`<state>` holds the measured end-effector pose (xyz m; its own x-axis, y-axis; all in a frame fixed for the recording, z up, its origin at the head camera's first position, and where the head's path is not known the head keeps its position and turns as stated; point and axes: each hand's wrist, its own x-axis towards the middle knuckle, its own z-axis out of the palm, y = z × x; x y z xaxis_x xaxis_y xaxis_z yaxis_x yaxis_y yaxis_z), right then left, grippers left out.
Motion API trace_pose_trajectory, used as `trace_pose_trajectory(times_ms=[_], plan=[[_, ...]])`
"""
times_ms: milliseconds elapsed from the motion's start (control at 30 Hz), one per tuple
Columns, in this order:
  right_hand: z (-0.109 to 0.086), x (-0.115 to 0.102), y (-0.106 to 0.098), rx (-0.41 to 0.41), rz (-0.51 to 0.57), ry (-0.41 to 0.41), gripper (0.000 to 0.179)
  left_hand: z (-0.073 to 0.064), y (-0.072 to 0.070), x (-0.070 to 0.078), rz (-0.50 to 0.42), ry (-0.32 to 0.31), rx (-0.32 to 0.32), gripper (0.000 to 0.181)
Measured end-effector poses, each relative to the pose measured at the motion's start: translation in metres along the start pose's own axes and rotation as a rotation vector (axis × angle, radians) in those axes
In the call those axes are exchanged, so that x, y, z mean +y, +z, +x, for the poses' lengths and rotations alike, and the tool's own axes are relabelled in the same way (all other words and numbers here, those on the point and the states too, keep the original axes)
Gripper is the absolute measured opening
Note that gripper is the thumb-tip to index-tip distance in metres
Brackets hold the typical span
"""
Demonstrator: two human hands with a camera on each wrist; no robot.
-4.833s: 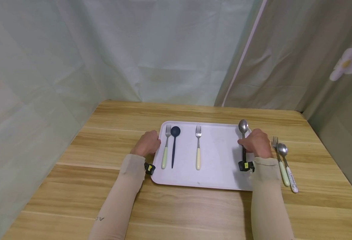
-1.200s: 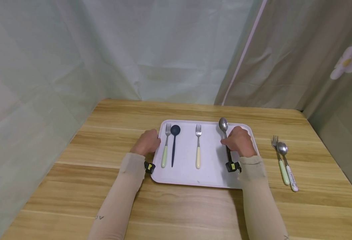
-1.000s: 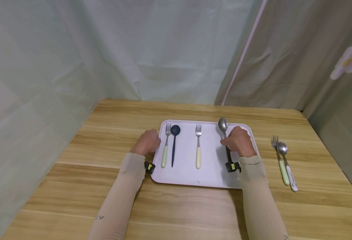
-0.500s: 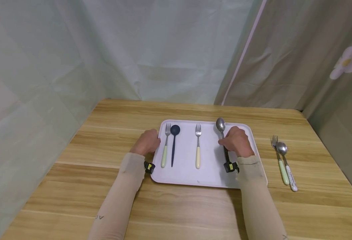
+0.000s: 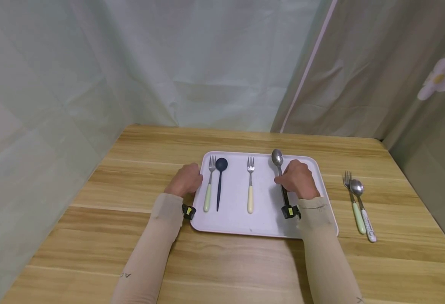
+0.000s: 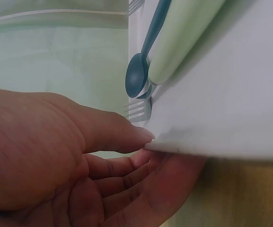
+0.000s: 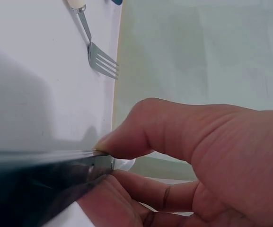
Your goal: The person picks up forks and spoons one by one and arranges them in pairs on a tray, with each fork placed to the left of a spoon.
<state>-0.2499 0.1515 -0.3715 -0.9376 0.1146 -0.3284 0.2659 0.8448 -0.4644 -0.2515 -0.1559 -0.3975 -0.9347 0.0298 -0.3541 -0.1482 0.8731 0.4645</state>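
My left hand (image 5: 186, 180) pinches the left rim of a white tray (image 5: 233, 228), thumb on top and fingers beneath, as the left wrist view shows. Over the tray's right part, my right hand (image 5: 298, 178) pinches a metal spoon (image 5: 277, 157) by its dark handle (image 7: 41, 184), bowl pointing away from me. Lying on the tray at its left are a green-handled fork (image 5: 208, 196) and, close beside it, a dark blue spoon (image 5: 221, 164). A cream-handled fork (image 5: 250, 198) lies near the middle, left of the held spoon. My right fingers hide part of the spoon's handle.
Right of the tray, a second green-handled fork (image 5: 359, 219) and a spoon with a patterned white handle (image 5: 367, 223) lie side by side on the wooden table (image 5: 245, 270). Curtains (image 5: 222, 84) hang behind the table and at both sides.
From the tray's right edge, my right hand has carried the metal spoon leftward over the tray, drifting only slightly left in the last second. My left hand stays at the left rim.
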Motion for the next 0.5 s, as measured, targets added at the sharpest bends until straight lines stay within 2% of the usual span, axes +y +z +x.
trace_pose_trajectory(times_ms=[500], plan=[[0.0003,-0.0028,0.0041,0.014,0.014,-0.003,0.027,0.0012,0.0003,-0.0013,-0.006,-0.001,-0.006,0.027]])
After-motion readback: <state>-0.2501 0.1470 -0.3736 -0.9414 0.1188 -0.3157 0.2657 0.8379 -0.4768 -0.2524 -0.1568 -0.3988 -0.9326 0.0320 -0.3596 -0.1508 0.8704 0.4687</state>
